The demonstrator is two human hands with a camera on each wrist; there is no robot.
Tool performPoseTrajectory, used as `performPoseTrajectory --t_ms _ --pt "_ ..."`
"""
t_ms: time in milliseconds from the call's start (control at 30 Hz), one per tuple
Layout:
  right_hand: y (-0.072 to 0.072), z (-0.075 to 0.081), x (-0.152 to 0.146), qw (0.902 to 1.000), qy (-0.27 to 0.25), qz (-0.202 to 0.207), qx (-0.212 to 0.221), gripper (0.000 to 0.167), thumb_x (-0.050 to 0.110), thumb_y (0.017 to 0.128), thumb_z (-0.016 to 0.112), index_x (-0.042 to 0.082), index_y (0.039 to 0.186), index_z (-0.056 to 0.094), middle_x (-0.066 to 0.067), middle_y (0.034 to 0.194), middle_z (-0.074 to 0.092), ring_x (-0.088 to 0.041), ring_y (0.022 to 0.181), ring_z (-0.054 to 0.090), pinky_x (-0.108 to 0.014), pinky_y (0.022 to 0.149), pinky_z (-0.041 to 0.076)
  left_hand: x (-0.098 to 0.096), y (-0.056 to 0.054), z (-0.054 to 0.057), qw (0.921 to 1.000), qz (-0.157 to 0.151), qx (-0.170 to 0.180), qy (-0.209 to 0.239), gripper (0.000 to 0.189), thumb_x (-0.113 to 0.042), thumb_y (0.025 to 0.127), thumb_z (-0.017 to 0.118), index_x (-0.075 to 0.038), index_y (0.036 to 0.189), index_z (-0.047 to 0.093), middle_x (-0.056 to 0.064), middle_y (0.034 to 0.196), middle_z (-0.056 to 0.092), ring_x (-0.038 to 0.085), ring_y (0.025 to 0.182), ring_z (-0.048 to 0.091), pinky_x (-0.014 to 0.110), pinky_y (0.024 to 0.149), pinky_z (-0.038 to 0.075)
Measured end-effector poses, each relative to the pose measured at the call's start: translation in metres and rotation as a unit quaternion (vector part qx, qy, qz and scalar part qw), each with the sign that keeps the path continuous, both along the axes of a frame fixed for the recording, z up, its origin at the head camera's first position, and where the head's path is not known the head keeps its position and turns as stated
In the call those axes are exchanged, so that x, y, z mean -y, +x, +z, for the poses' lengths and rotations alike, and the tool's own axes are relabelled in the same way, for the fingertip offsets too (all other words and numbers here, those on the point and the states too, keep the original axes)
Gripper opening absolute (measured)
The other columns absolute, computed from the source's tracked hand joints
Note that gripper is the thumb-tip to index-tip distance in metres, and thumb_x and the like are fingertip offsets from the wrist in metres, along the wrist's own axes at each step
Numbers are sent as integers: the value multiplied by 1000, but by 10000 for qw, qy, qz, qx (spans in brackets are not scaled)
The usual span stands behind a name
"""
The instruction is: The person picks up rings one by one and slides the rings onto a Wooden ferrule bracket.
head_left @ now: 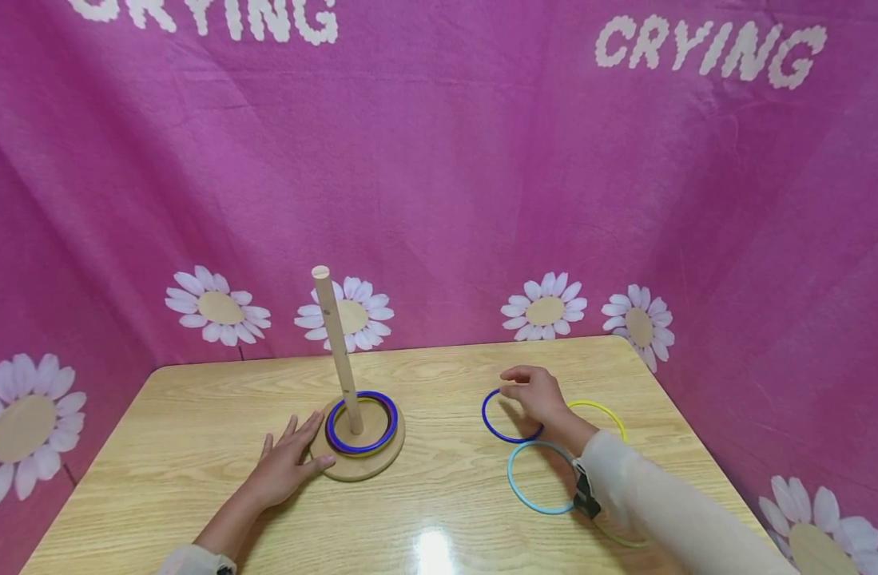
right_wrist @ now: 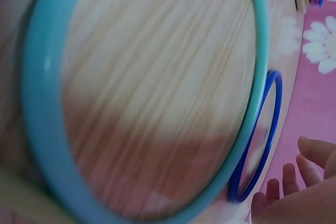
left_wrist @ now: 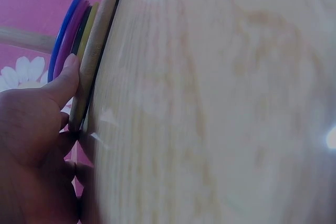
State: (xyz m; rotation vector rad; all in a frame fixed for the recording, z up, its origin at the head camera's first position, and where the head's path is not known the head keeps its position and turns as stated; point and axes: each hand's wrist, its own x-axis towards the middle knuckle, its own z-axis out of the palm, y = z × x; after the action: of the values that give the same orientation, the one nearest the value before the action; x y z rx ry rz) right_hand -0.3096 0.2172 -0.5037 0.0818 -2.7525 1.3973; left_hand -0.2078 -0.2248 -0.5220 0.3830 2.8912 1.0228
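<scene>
A wooden peg (head_left: pixel 340 351) stands upright on a round wooden base (head_left: pixel 367 471), with several thin rings stacked around its foot. The top ring is blue (head_left: pixel 391 431); in the left wrist view a purple ring (left_wrist: pixel 67 43) and a yellow ring (left_wrist: pixel 90 24) show under it. My left hand (head_left: pixel 284 467) rests at the left side of the base, fingers spread and thumb touching its rim. Over at the right, my right hand (head_left: pixel 539 395) hovers over a loose blue ring (head_left: pixel 486 419), its fingers loosely bent, with a gap between them and the thumb.
A light blue ring (head_left: pixel 514 479) lies nearer me, touching the loose blue one. The yellow ring (head_left: pixel 604 409) lies to the right, partly behind my right wrist. Another yellowish ring (head_left: pixel 621 543) shows under my sleeve. A pink flowered cloth (head_left: pixel 439 200) hangs behind the wooden table (head_left: pixel 439 359).
</scene>
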Motion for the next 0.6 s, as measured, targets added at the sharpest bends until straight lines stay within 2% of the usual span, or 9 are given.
performPoseTrajectory --t_ms 167,367,600 --pt "-4 -2 -10 9998 -4 -52 183 25 2 91 76 -1 116 75 -17 117 74 -37 117 67 -47 100 54 0 0 0 10000 -5 -14 -16 86 -45 98 68 -5 162 29 16 167 28 52 154 9 78 114 -7" --pt "-7 -6 -13 9989 339 -31 323 24 -2 88 77 0 112 76 -14 106 74 -29 102 65 -37 87 53 0 0 -1 10000 5 33 16 86 -45 97 69 -5 162 29 15 168 27 51 154 8 78 115 -8" --pt "-12 -8 -16 9984 426 132 346 24 -6 87 75 -3 111 75 -16 106 74 -30 102 66 -43 91 56 0 -1 -1 10000 9 53 26 86 -45 97 69 -5 162 29 15 168 27 51 154 8 78 114 -8"
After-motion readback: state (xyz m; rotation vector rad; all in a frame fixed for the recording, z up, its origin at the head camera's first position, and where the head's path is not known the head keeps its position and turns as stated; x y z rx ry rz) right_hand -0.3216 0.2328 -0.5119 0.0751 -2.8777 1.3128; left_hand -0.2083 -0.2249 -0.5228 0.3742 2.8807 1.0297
